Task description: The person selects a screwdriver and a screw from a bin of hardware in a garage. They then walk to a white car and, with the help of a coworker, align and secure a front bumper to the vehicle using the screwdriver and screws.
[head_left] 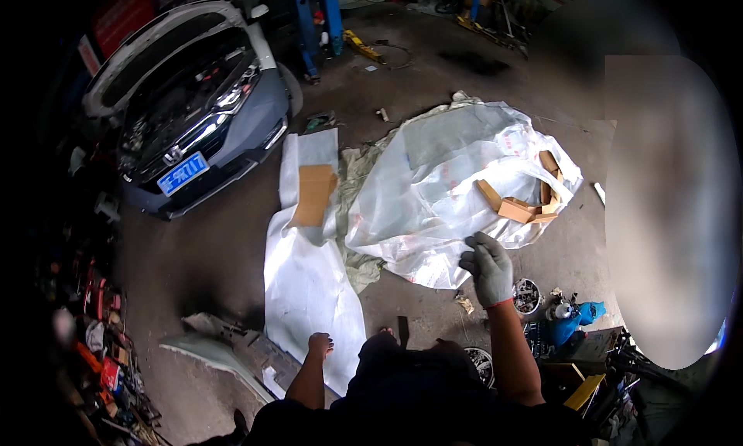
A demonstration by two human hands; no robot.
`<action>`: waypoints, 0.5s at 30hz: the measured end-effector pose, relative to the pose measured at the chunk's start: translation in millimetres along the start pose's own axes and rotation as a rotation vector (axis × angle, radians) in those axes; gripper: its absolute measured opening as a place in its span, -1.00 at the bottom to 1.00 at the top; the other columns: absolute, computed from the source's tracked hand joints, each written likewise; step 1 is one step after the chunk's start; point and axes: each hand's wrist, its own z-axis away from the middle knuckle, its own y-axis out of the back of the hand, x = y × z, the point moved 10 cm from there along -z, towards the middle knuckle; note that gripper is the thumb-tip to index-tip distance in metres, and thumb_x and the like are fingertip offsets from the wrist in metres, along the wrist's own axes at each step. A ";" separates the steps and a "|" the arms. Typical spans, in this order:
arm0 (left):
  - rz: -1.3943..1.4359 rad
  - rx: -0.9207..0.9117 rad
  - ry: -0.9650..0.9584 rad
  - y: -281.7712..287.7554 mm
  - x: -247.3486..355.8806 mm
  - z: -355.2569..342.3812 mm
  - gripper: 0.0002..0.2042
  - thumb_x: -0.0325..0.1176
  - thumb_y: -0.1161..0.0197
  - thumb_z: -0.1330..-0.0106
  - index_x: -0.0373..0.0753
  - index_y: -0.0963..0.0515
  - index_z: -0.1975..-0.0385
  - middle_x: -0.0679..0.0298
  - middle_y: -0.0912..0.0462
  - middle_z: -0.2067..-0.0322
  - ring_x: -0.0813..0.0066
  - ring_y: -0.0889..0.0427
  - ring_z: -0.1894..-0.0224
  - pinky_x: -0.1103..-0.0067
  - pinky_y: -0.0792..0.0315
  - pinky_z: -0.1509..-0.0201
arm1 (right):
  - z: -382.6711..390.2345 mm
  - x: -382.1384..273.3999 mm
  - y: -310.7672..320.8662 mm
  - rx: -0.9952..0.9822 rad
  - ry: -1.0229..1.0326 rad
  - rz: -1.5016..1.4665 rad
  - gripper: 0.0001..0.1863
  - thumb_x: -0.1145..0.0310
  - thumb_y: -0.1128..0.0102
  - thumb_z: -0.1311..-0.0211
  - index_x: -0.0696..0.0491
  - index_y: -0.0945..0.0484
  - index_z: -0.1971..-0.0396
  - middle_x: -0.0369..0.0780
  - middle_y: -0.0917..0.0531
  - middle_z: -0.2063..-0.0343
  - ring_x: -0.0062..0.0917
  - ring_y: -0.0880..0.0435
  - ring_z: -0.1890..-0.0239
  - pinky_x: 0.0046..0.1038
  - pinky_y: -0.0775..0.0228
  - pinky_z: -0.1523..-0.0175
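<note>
My bare left hand (320, 344) is at the lower middle, over a long white sheet (309, 280); its fingers are curled, and whatever they may hold is too small to make out. My right hand (487, 268), in a grey glove with a red cuff, is raised in front of a wide translucent plastic sheet (418, 198), fingers bent together, their contents unclear. A flat cardboard piece (312, 194) lies on the long sheet, and folded cardboard (517, 209) on the wide one. A pale curved car panel (205, 345) lies at the lower left.
A grey car (236, 133) with its hood raised stands upper left, near a blue lift post (304, 28). Tools (101, 314) crowd the left edge. A bowl of parts (526, 295), a blue bag (588, 313) and boxes (580, 388) are at right. The far right is blurred.
</note>
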 end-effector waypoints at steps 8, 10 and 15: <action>-0.170 0.022 -0.533 -278.8 251.3 33.9 -0.81 -0.30 -0.15 -0.33 -0.25 -0.50 0.18 0.26 -0.62 0.40 0.51 -0.60 0.46 0.60 -0.49 0.46 | -114.2 8.7 -124.9 -0.163 0.051 0.379 -0.73 0.64 0.08 -0.30 0.19 -0.22 0.02 0.01 -0.59 0.13 -0.47 -0.66 0.32 -0.46 -0.57 0.24; -0.194 -0.020 -0.520 -307.2 270.4 5.7 -0.81 -0.29 -0.17 -0.33 -0.25 -0.51 0.18 0.29 -0.61 0.43 0.55 -0.58 0.49 0.62 -0.45 0.47 | -159.8 30.2 -134.1 -0.202 -0.013 0.343 -0.79 0.64 0.06 -0.30 0.22 -0.30 0.08 -0.02 -0.62 0.14 -0.52 -0.67 0.31 -0.53 -0.54 0.25; -1.063 0.152 -0.699 -241.0 286.2 -117.0 -0.78 -0.27 -0.21 -0.26 -0.28 -0.55 0.25 0.16 -0.64 0.45 0.36 -0.65 0.40 0.48 -0.50 0.30 | -295.2 46.1 -136.0 -0.235 0.276 0.716 -0.89 0.59 -0.21 -0.12 0.25 -0.60 0.33 -0.17 -0.69 0.33 -0.56 -0.66 0.38 -0.54 -0.51 0.22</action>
